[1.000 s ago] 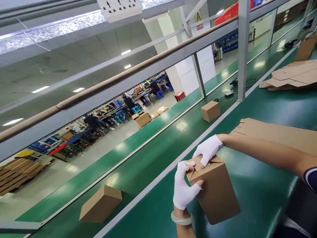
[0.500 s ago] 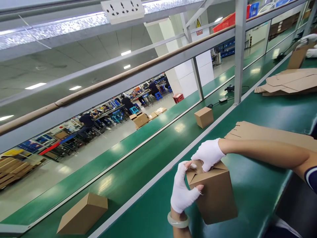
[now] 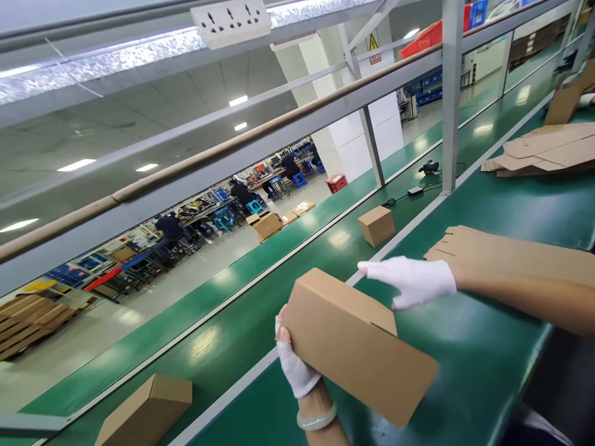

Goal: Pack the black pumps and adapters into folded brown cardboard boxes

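A brown cardboard box is tilted over the green work surface, its flap end toward the lower right. My left hand, in a white fingerless glove, grips its far left end; some of the fingers are hidden behind the box. My right hand, gloved alike, hovers just above and right of the box with its fingers stretched out, apart from the cardboard. Behind that forearm lies a stack of flat cardboard blanks.
On the green belt beyond the metal edge are a small box and a longer box. A black adapter with cable lies near a metal post. More flattened cardboard and a co-worker's gloved hand are at the upper right.
The box has been turned from upright onto a slant and moved left with my left hand. My right hand has let go of its top and opened. The boxes on the belt have shifted slightly left.
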Available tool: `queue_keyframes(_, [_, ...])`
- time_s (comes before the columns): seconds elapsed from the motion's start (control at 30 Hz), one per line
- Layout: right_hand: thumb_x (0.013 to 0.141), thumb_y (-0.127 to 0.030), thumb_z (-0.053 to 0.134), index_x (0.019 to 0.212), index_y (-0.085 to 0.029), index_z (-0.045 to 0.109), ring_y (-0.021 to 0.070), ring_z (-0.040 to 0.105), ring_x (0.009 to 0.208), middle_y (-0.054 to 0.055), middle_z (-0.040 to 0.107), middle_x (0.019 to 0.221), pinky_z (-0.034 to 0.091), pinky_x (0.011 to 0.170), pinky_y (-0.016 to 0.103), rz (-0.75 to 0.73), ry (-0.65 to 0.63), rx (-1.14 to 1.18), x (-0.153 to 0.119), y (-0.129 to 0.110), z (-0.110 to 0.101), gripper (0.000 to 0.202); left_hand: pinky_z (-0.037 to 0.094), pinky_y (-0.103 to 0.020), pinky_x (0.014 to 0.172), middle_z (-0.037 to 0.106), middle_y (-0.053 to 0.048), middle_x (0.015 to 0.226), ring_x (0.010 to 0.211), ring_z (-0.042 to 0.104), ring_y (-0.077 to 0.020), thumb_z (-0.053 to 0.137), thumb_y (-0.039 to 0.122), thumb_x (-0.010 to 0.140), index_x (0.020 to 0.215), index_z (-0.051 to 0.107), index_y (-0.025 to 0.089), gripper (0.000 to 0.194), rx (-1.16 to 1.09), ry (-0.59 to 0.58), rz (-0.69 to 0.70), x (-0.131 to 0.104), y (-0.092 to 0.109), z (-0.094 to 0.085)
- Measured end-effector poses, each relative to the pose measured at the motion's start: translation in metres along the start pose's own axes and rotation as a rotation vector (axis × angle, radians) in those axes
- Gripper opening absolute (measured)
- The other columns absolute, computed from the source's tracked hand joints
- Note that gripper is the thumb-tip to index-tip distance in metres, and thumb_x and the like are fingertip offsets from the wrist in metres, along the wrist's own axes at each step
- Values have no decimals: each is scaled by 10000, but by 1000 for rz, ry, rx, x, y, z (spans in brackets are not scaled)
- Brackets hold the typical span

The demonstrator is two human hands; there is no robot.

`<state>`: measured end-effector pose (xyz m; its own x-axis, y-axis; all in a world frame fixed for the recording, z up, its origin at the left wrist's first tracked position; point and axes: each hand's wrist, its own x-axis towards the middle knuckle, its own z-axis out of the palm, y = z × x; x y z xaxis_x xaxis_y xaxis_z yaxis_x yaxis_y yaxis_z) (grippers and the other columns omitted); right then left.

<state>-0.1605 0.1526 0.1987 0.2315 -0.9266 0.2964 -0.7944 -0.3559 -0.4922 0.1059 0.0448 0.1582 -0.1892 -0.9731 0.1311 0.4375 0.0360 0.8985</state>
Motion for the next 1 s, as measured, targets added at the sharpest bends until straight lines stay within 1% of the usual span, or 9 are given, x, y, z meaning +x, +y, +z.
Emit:
queue_keyframes(0.07, [677,-393,680,1393,-179,389,317,450,1215,140,365,1441,382,980,404,-112,21,-2,0,-9,18,802,537,-394,693,641,-62,1051,852,641,-257,456,655,782,1147,526,253,546,-43,76,-297,6,-6,4])
queue_keyframes(0.17, [797,-407,552,1292,-177,477,292,558,1054,147,557,1230,426,888,396,-73,103,-107,11,-26,31,551,527,-463,677,664,-159,984,813,653,-324,358,806,723,1072,578,152,773,-25,-51,-596,13,-14,10])
queue_keyframes(0.27, [885,-358,379,1094,-173,566,289,624,794,117,655,889,443,711,387,223,118,-323,29,-28,30,336,496,-419,743,631,-135,1025,903,620,-287,232,833,754,1034,549,180,777,331,18,-260,14,-12,7])
queue_keyframes(0.37, [908,-340,285,1051,-167,548,290,624,668,122,652,790,414,581,353,445,59,-394,45,-19,30,346,438,-352,747,584,-63,953,896,559,-231,319,813,760,909,495,218,638,648,163,100,7,0,-1])
queue_keyframes(0.57, [924,-396,285,971,-150,538,297,649,700,137,661,760,452,638,378,498,-92,-247,60,-2,52,356,380,-296,555,479,4,569,572,468,-174,472,688,781,632,438,217,495,971,-187,-101,2,5,-6])
queue_keyframes(0.7, [954,-395,286,915,-158,493,183,599,493,26,585,529,474,575,292,621,-184,427,65,22,63,318,413,-305,485,536,-13,546,507,535,-197,526,663,720,703,523,205,458,815,-184,-263,19,-11,-19])
queue_keyframes(0.8, [971,-397,269,897,-147,485,133,597,496,46,623,618,469,531,230,712,-172,858,62,47,79,339,478,-335,512,588,-32,583,539,602,-226,531,687,675,856,558,174,544,714,-203,-332,28,-14,-35])
queue_keyframes(0.9, [948,-553,255,861,-128,509,130,641,612,109,659,761,498,591,218,695,-247,948,53,66,94,503,513,-378,568,619,-57,624,620,635,-265,559,688,670,882,579,167,563,751,-131,-351,31,-4,-43])
queue_keyframes(1.0, [887,-701,204,874,-141,511,169,671,740,148,674,901,527,689,263,572,-317,829,44,77,94,639,490,-437,616,636,-72,696,695,611,-310,541,652,734,797,573,226,432,1098,155,-119,23,10,-38])
